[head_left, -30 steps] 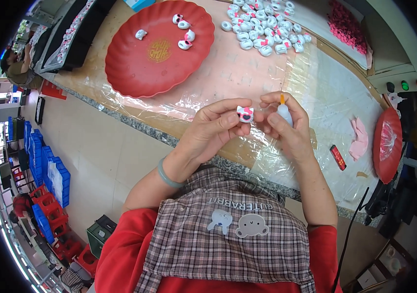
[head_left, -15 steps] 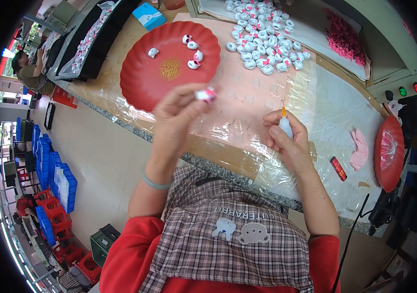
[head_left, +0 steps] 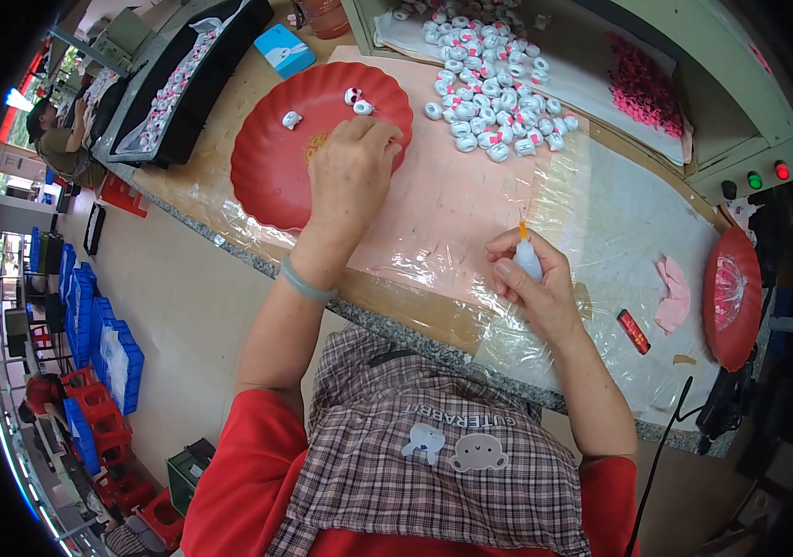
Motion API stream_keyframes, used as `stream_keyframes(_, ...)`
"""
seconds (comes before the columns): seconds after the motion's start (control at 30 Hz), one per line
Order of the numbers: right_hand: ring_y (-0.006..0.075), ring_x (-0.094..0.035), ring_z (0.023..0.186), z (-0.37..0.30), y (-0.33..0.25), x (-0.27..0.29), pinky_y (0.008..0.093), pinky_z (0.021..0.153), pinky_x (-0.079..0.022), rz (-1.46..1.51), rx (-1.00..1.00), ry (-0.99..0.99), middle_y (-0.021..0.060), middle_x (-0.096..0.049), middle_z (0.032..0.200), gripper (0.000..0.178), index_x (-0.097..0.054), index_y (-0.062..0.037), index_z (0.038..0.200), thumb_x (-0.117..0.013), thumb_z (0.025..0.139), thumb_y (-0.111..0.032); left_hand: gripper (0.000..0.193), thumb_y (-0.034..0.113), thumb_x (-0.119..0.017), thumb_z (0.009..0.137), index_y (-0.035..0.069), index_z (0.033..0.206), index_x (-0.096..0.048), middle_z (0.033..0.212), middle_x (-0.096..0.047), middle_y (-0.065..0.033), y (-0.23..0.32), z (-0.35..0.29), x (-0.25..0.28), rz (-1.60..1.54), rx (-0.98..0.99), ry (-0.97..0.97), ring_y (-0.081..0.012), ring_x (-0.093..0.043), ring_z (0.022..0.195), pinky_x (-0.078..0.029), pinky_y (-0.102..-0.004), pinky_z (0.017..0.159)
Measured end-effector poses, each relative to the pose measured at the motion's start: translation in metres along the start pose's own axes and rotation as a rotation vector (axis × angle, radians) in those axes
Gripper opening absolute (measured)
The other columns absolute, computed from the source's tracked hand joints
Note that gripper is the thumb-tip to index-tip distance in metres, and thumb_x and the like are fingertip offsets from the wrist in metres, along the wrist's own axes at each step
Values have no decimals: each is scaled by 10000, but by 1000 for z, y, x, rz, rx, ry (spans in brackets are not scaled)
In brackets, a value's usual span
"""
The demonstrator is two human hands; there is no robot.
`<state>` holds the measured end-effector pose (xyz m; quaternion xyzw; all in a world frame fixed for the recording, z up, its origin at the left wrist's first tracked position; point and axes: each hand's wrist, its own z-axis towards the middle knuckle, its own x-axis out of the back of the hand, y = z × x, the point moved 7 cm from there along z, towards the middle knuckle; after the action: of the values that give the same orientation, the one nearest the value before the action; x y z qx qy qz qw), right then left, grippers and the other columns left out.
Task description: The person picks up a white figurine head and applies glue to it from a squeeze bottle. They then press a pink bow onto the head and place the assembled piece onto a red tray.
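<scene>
Three white beads (head_left: 363,108) in view on the red tray (head_left: 271,176), two close together near its far rim and one apart to their left. Over the tray's right part, the left hand (head_left: 352,172), back turned up, fingers bent down close together; impossible to tell whether clamped on a bead, with the fingertips mostly hidden. Well apart to the right, above the table, the right hand (head_left: 535,288), thumb and fingers closed around a small pale bottle (head_left: 527,260), orange tip pointing away from the body. Beneath, a pink sheet (head_left: 424,204) under clear plastic. Beyond, a big pile of beads (head_left: 489,97), white with pink spots, partly inside a cabinet (head_left: 767,148) beside a heap of pink bits (head_left: 645,97). Near the right edge of the table, a small red-and-black block (head_left: 633,331), a pink cloth (head_left: 673,295) and a red dish (head_left: 721,336). Behind the tray, a blue box (head_left: 284,51); farther left, a black bin (head_left: 199,110) with more small white and pink pieces, and beyond it another person (head_left: 70,139).
</scene>
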<state>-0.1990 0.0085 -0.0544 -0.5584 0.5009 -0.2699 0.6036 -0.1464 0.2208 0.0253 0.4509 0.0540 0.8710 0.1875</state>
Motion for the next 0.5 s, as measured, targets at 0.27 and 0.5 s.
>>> stream_keyframes(0.27,55,-539,746,2,2,1,207,637,-461,-151,-24,-37,15,-606,904,154,-605,-3,1008,-636,882,-87,59,80,-644,807,44,845,-672,804,-615,-103,-33,-3,-3,-76,62,-7,-290,-619,705,-492,-391,606)
stream_keyframes(0.5,56,-539,724,1,4,2,207,629,-463,-119,-41,-22,22,-608,909,152,-606,5,1003,-637,881,-81,76,-1,-609,815,2,869,-663,817,-625,-134,-41,0,1,-29,45,-57,-283,-621,714,-488,-352,626)
